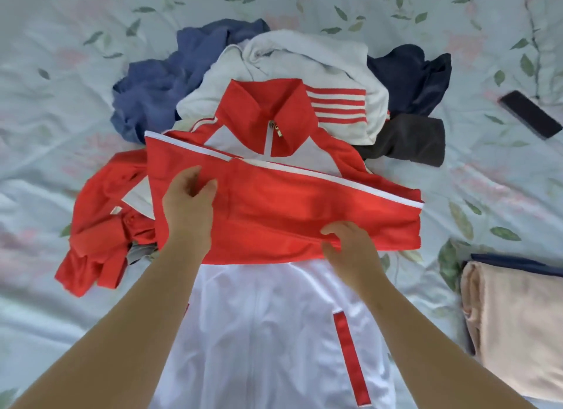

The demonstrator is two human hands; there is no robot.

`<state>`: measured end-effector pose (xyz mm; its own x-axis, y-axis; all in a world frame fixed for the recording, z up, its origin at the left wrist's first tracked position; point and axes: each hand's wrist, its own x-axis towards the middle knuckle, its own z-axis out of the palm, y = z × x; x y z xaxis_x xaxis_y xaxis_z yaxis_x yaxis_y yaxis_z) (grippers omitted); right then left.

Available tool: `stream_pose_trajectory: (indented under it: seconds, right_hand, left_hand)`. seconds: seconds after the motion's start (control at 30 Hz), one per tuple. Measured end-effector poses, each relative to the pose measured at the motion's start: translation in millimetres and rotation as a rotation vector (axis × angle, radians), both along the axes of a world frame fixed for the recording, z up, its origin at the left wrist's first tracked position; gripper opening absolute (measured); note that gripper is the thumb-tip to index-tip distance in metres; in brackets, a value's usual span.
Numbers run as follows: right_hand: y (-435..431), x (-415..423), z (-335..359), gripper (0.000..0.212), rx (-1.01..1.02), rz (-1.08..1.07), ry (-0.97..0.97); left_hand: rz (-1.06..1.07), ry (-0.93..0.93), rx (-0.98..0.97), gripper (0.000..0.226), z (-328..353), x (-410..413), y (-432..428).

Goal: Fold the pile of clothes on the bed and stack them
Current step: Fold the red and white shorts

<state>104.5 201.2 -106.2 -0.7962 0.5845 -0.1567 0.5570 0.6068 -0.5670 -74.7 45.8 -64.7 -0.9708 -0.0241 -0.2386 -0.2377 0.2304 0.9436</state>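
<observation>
My red and white zip-up track jacket [268,323] lies front-up on the pale leaf-printed bed sheet [61,49], collar pointing away from me. One red sleeve [289,213] is folded across the chest. My left hand [189,201] pinches that sleeve's cloth between thumb and curled fingers, and my right hand [350,250] grips its near edge the same way. The other sleeve [100,226] sits crumpled off to the left.

Just past the collar is the unfolded pile: a blue fuzzy garment [158,88], a white terry piece with red stripes [304,61], a navy garment [408,73] and a dark grey cloth [408,140]. The collar overlaps the white piece. A black phone [530,113] lies to the right, and a folded peach cloth [518,323] sits near my right arm.
</observation>
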Motion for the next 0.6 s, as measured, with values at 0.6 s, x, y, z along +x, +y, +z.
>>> stream_pose_trajectory:
  seconds: [0.6]
  right_hand:
    - [72.2, -5.8, -1.0, 0.05, -0.011, -0.395, -0.067]
  left_hand:
    - [-0.717, 0.512, -1.002, 0.047, -40.2, -6.0, 10.4]
